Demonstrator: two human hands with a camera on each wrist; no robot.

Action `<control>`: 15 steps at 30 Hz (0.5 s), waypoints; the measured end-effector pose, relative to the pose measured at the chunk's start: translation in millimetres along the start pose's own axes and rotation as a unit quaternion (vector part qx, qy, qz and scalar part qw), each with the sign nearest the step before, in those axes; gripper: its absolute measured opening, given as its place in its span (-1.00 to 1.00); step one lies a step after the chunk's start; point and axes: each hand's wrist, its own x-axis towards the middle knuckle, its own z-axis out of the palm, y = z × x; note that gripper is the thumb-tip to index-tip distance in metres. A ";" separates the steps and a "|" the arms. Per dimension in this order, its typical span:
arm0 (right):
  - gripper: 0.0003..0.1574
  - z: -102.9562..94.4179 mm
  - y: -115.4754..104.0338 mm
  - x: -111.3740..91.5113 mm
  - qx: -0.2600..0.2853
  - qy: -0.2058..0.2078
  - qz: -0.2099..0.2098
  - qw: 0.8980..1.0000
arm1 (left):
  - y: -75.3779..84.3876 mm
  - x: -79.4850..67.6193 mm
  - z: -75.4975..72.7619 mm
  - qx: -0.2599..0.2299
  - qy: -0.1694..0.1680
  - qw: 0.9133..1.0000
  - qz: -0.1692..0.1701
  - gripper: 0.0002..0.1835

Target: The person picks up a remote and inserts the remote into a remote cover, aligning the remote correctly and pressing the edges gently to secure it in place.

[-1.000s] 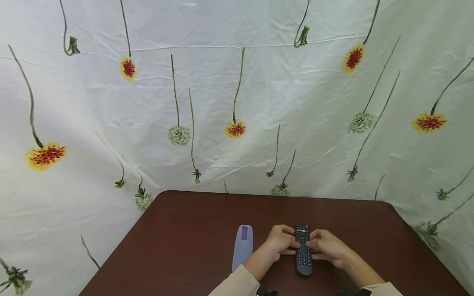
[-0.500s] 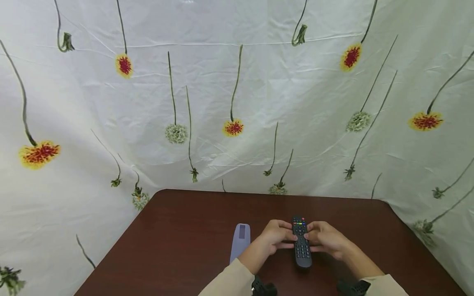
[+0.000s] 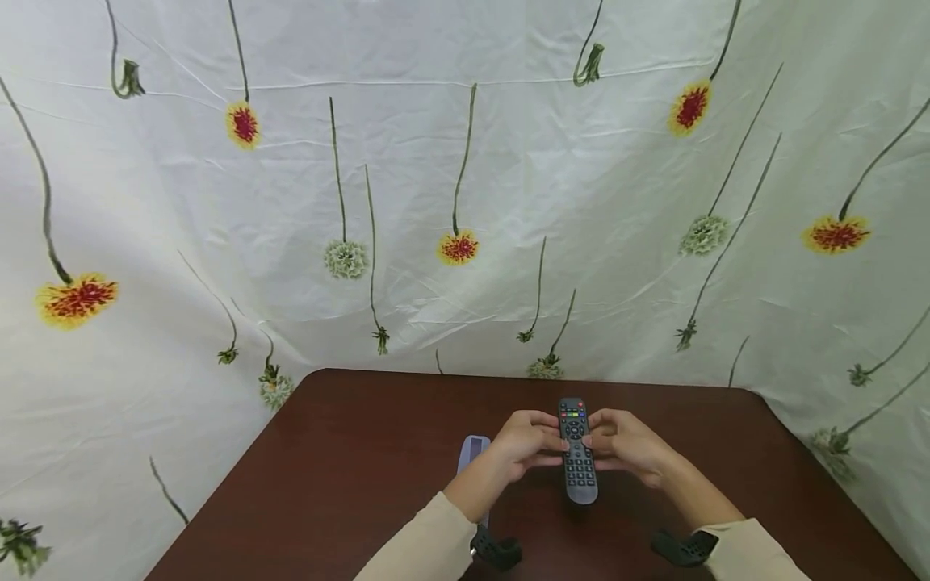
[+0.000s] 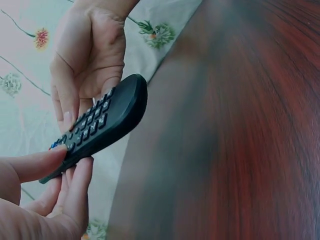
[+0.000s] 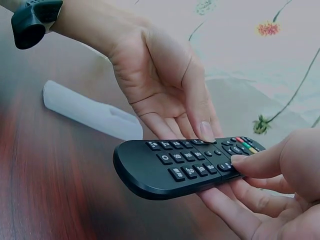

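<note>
A black remote control (image 3: 579,460) with colored buttons near its top is raised over the dark table. My left hand (image 3: 525,442) pinches its left edge, thumb on the keypad face and fingers underneath. On the opposite edge my right hand (image 3: 630,445) grips it the same way. The right wrist view shows both thumbs on the buttons of the remote control (image 5: 175,165), its rounded bottom end toward the camera. Behind my left forearm lies a pale lavender remote cover (image 3: 474,449), partly hidden in the head view; more of the cover (image 5: 90,107) shows in the right wrist view.
The dark red-brown wooden table (image 3: 378,452) has rounded far corners. A white cloth (image 3: 407,161) printed with flowers hangs behind and beside it. Black wrist straps (image 3: 497,549) sit at both sleeve cuffs.
Both hands have lifted the remote control from the table, moving it farther away and slightly left. My left forearm now covers more of the lavender cover.
</note>
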 end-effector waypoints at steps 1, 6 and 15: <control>-0.55 1.3 -2.1 0.5 0.000 -0.001 -0.003 1.000 | 1.8 -1.6 -1.7 0.000 -0.001 1.000 0.005 -0.61; -0.58 6.1 -13.3 1.5 -0.004 0.002 -0.018 1.000 | 13.0 -8.6 -6.0 0.014 -0.010 0.999 0.038 -0.65; -0.62 16.0 -30.8 4.8 -0.008 0.010 -0.044 0.999 | 31.1 -15.7 -17.8 0.046 -0.018 0.996 0.078 -0.65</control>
